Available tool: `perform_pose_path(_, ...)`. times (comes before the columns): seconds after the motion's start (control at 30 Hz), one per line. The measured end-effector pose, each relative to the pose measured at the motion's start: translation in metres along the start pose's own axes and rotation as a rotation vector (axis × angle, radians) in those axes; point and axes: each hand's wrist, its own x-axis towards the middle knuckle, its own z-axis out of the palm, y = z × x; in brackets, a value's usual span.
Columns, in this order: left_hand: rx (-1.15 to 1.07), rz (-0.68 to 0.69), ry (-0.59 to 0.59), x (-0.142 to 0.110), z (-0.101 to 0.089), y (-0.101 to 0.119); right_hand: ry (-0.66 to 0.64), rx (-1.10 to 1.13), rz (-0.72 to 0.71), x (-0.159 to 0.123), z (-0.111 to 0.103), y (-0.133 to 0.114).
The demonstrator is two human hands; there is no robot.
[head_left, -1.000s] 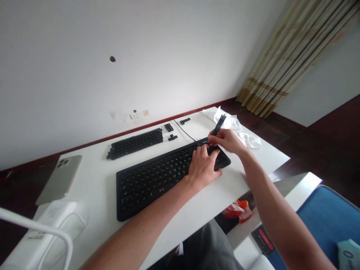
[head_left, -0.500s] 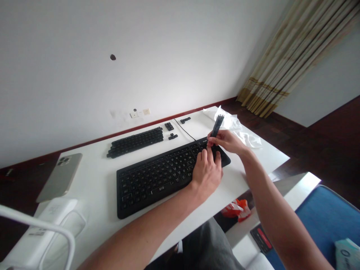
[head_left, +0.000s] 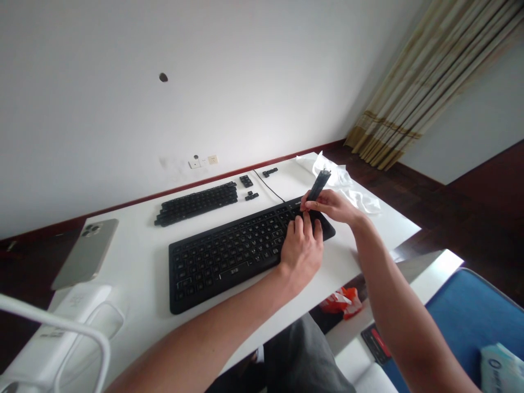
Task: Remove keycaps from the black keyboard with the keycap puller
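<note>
A black keyboard (head_left: 229,259) lies on the white table, its key positions showing bare, light-centred sockets. My left hand (head_left: 301,248) rests on the keyboard's right part, fingers spread and stretched forward. Just beyond those fingertips, my right hand (head_left: 327,206) pinches a dark, slim tool (head_left: 319,184) over the keyboard's far right area. The tool leans to the right, its upper end flat with pale flecks; its lower end is hidden by my fingers. Behind the keyboard sit loose black keycaps (head_left: 198,203) in packed rows, with smaller groups of keycaps (head_left: 246,181) beside them.
A phone (head_left: 88,251) lies at the table's left edge near a white power strip (head_left: 61,333) with a cable. Crumpled clear plastic (head_left: 335,177) covers the back right corner. A thin cord (head_left: 268,185) runs backward from the keyboard. A blue seat (head_left: 462,311) stands at right.
The tool in my right hand has tipped further to the right. My left hand stays on the keyboard, its fingers barely shifted.
</note>
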Motion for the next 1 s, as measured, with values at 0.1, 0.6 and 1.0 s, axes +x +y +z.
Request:
perform_pose_path(0.1, 0.03, 0.0, 0.006, -0.0002, 0.0015, 0.0005, -0.014, 0.01, 0.005, -0.0003, -0.0008, -0.0009)
perform_pose_path(0.6, -0.005, 0.002, -0.024, 0.0006, -0.0008, -0.0012, -0.02, 0.085, 0.097, -0.0004, -0.0019, -0.002)
perform_pose_path(1.0, 0.003, -0.005, 0.012, 0.0, 0.0016, -0.0016, -0.006, 0.084, 0.076, -0.002, -0.0033, -0.0085)
